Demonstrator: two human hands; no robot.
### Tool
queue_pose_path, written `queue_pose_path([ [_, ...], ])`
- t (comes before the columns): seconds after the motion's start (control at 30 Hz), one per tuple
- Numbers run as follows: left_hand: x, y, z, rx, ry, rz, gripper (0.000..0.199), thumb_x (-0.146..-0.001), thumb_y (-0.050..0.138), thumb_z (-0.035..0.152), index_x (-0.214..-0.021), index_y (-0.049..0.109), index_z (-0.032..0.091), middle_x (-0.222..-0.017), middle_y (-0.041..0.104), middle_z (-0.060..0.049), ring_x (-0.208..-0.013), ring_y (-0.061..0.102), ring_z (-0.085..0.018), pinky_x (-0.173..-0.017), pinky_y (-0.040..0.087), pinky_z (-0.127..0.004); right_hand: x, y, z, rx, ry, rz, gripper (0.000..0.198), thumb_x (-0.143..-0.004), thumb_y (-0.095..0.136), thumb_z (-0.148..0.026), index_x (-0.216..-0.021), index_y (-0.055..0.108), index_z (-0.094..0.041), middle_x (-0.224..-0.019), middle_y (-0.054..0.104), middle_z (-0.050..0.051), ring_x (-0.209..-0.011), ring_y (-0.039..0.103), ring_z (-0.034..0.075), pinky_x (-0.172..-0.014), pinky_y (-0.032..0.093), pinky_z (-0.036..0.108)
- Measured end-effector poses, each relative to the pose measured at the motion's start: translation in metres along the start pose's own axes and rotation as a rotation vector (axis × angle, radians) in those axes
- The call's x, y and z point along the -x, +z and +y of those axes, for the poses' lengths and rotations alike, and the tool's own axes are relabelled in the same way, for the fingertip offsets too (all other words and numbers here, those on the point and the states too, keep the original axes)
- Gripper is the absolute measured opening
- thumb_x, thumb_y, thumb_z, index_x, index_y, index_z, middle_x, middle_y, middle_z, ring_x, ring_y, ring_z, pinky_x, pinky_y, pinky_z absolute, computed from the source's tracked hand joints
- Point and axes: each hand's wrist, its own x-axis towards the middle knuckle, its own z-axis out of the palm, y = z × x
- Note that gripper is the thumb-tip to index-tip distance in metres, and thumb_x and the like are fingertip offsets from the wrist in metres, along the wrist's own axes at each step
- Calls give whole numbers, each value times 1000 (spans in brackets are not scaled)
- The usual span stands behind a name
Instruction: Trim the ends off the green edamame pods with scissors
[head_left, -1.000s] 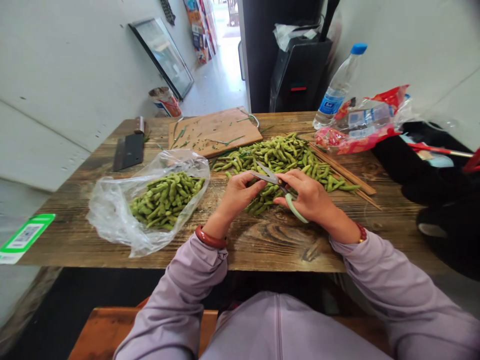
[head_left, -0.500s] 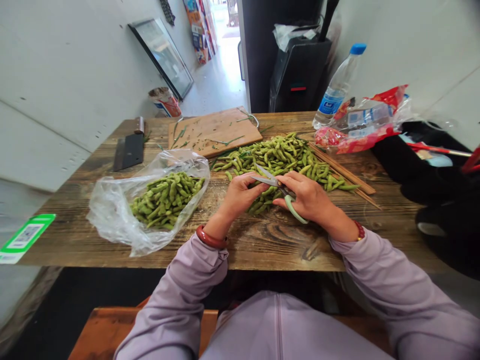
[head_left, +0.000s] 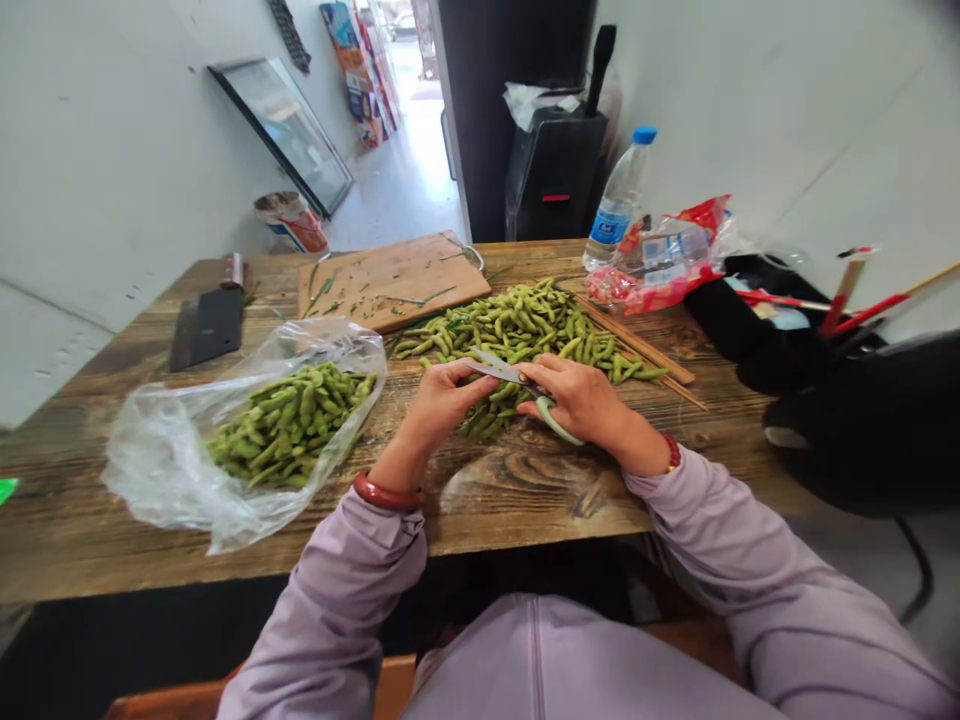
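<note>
My right hand [head_left: 577, 398] grips a pair of scissors [head_left: 553, 415] with pale green handles, its blades pointing left and parted. The blades reach the fingertips of my left hand [head_left: 444, 400], which are pinched together; whatever lies between them is hidden. Beneath and beyond both hands spreads a heap of green edamame pods [head_left: 525, 318] on the wooden table [head_left: 510, 505]. To the left, a clear plastic bag [head_left: 161, 470] lies open with a pile of edamame pods [head_left: 292, 425] in it.
Behind the heap lies a wooden cutting board [head_left: 397, 278] with green scraps. A cleaver [head_left: 206, 328] rests at the far left. Chopsticks [head_left: 645, 350] lie right of the pods. A water bottle [head_left: 611, 215], red plastic packaging [head_left: 660, 270] and a black holder [head_left: 739, 330] line the right side.
The view has shifted, so the table's contents appear further left and lower. Both hands stay together over the heap, and the scissors remain at the left fingertips.
</note>
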Motion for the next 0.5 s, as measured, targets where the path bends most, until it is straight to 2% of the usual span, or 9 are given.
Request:
queue_pose_path([
  [0.3, -5, -4, -3, 7, -2, 17, 30, -73, 83, 41, -92, 82, 18, -97, 78, -7, -90, 66, -21, -86, 50, -32, -4, -2, 0, 20, 35, -16, 43, -89, 75, -37, -126, 63, -19, -107, 70, 8, -88, 67, 20, -74, 49, 29],
  [0.4, -5, -4, 0, 20, -38, 34, 28, -70, 85, 37, -90, 81, 18, -87, 76, -5, -76, 62, -16, -70, 48, -26, -4, -1, 0, 15, 49, -22, 41, -89, 74, -37, -124, 64, -19, -108, 70, 7, -88, 68, 20, -74, 50, 29],
  [0.5, -4, -3, 0, 142, -120, 72, 28, -67, 87, 37, -83, 76, 17, -67, 65, 1, -53, 47, -7, -48, 34, -20, -4, 1, 2, -17, 91, 33, 43, -88, 75, -34, -126, 63, -19, -109, 70, 8, -92, 68, 21, -77, 52, 30],
])
